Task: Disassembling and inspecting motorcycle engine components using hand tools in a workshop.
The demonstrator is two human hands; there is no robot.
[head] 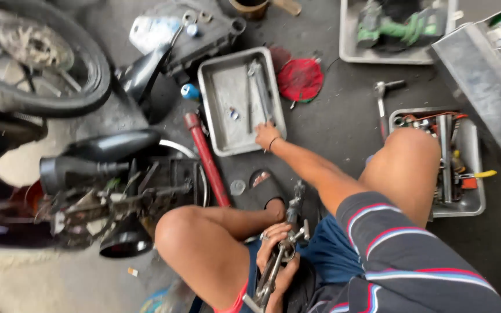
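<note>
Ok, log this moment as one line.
right hand: reaching into metal tray, by wrench | left hand: holding metal bike part | posture: crouched on floor

Wheel [36,58] cut by left edge; small bits in tray [227,139] unidentifiable

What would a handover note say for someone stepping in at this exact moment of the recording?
Left hand: closed around a long metal part held between the knees, close to the body.
Right hand: stretched forward, fingers on the near edge of the grey metal tray, next to a long metal tool lying in it; it grips nothing yet.
Also in the tray: a few small loose pieces.
Nearby: red rod on the floor left of the tray, toolbox tray by the right knee, ratchet on the floor, motorcycle on the left.
Done or left: nothing lifted from the tray so far.
</note>
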